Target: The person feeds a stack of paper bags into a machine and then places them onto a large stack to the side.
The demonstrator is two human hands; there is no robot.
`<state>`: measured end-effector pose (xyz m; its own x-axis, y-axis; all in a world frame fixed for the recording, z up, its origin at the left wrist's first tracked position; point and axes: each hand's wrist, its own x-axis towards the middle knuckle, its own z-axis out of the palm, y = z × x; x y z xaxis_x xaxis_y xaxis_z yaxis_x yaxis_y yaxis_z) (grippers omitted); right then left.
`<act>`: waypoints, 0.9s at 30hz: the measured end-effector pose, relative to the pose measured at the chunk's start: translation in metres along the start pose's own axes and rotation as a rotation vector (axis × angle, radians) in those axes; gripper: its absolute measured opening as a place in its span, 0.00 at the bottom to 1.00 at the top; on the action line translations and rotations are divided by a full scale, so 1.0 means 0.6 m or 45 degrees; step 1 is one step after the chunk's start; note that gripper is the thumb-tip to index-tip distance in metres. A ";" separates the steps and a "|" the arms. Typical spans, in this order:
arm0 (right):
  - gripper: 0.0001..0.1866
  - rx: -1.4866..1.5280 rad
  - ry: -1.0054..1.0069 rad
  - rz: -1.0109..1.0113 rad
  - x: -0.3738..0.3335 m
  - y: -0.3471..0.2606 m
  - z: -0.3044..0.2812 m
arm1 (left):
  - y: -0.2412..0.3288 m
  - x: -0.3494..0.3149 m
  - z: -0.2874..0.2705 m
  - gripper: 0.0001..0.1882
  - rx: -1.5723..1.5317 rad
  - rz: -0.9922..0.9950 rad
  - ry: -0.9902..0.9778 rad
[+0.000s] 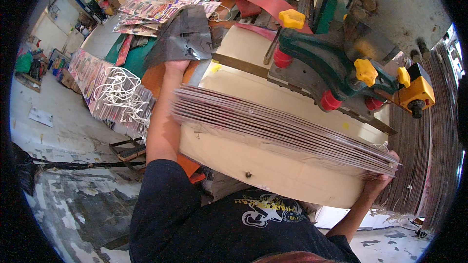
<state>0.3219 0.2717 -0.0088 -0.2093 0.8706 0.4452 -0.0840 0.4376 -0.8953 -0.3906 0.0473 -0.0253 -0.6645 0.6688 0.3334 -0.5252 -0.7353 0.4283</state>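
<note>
A stack of thin flat boards point(278, 124), seen edge-on, lies slanting across the cream work surface point(273, 165). My right hand point(382, 178) is closed round its right end, near some white cord. The stack's left end is blurred and sits beside my left forearm point(163, 122). Farther off, my left hand point(176, 65) reaches under a dark grey plastic sheet point(184, 36). The sheet covers its fingers, so whether they grip anything is hidden.
A green machine clamp point(317, 58) with yellow knobs and red feet stands over the surface, a yellow switch box point(417, 93) beside it. Printed cards point(153, 12) and a corded pile point(117, 92) lie left. Tall stacked boards point(414, 156) stand at the right.
</note>
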 end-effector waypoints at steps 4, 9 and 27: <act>0.58 0.005 0.042 0.043 0.000 -0.014 0.011 | -0.001 -0.002 0.000 0.27 -0.236 -0.106 -0.404; 0.59 0.022 0.080 0.044 0.001 -0.021 0.022 | -0.001 0.005 0.008 0.27 -0.195 -0.032 -0.294; 0.58 0.080 0.000 0.046 0.001 0.000 -0.001 | -0.003 0.002 0.032 0.27 -0.113 0.016 -0.204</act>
<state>0.3224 0.2722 -0.0087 -0.2134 0.8855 0.4128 -0.1377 0.3910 -0.9100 -0.3801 0.0518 -0.0095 -0.5820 0.6629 0.4709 -0.5669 -0.7460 0.3495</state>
